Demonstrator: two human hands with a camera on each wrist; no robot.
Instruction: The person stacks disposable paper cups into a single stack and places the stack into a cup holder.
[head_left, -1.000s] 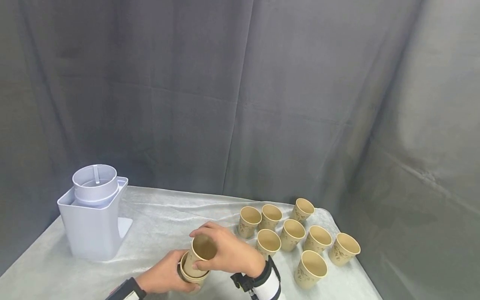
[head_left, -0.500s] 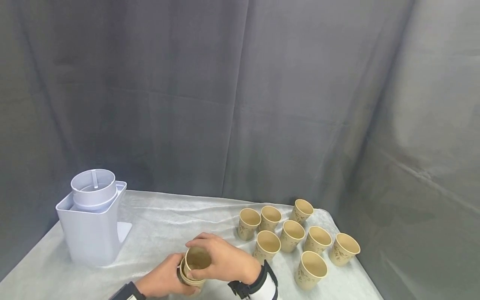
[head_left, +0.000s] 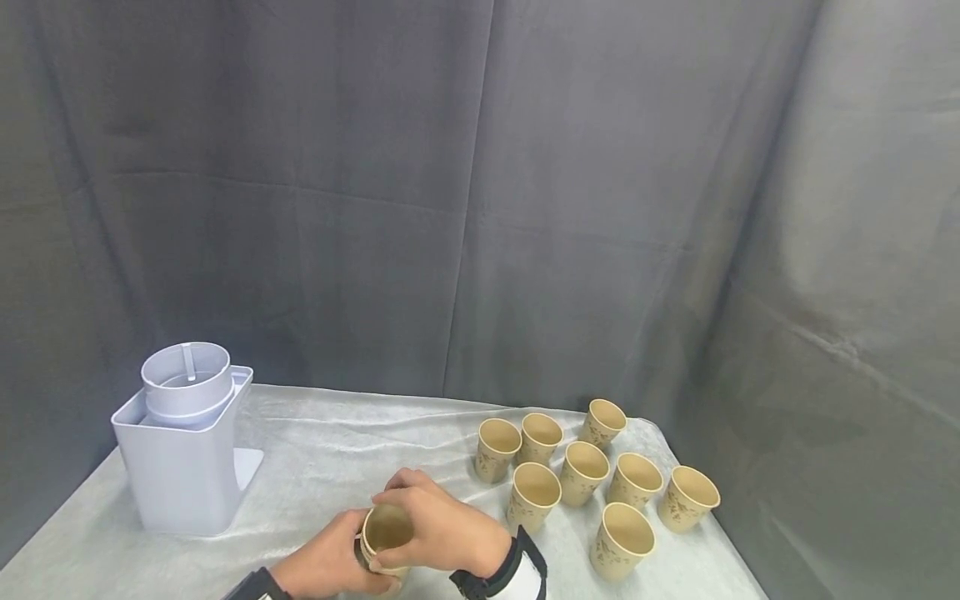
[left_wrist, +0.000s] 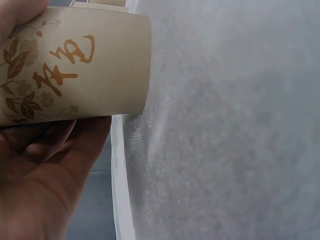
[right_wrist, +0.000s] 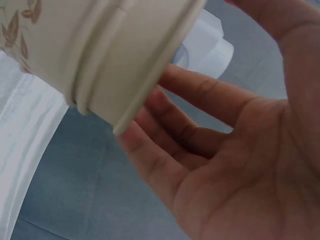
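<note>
A small stack of nested beige paper cups [head_left: 389, 527] stands upright between my two hands near the table's front. My left hand [head_left: 330, 557] grips the lower part, its fingers under the leaf-printed wall of the outer cup [left_wrist: 110, 65] in the left wrist view. With my right hand [head_left: 446, 523] I hold the top cup [right_wrist: 122, 67] by its rim, thumb on the near side and fingers on the far side. That cup sits inside the others, its upper band showing above two closely spaced rims in the right wrist view.
Several upright paper cups [head_left: 585, 473] stand in a loose group on the right of the cloth-covered table [head_left: 315, 450]. At the left stands a white plastic box [head_left: 176, 479] with a round container [head_left: 187, 392] in its top. Grey curtains [head_left: 375, 208] hang behind and alongside.
My right hand has lowered the top cup further into the stack in my left hand. The left hand keeps its grip. The view has tilted slightly.
</note>
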